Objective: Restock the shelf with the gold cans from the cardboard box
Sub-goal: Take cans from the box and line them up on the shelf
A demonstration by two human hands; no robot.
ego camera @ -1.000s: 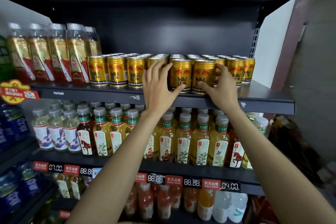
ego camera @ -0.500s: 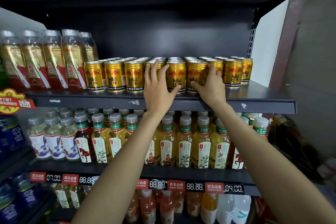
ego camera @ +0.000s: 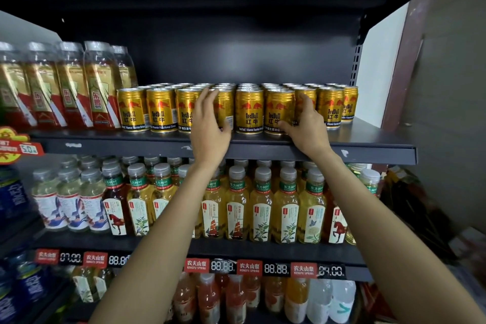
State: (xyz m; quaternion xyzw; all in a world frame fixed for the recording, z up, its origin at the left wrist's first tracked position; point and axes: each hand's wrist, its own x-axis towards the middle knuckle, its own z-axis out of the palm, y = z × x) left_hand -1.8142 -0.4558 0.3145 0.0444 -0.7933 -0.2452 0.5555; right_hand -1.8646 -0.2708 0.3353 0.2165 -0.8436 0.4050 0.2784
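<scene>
A person's left hand [ego camera: 210, 123], fingers spread, and right hand [ego camera: 306, 123], curled around one can, steady the gold cans [ego camera: 249, 110] at twelve o'clock, lining them along the shelf [ego camera: 368, 150] edge.

one head-worn view faces the shelf [ego camera: 236, 148] front close, level, looking slightly down.

"RedBull 红牛" on gold cans [ego camera: 249, 110], "农夫山泉 88.88" on price tags [ego camera: 222, 265]
</scene>
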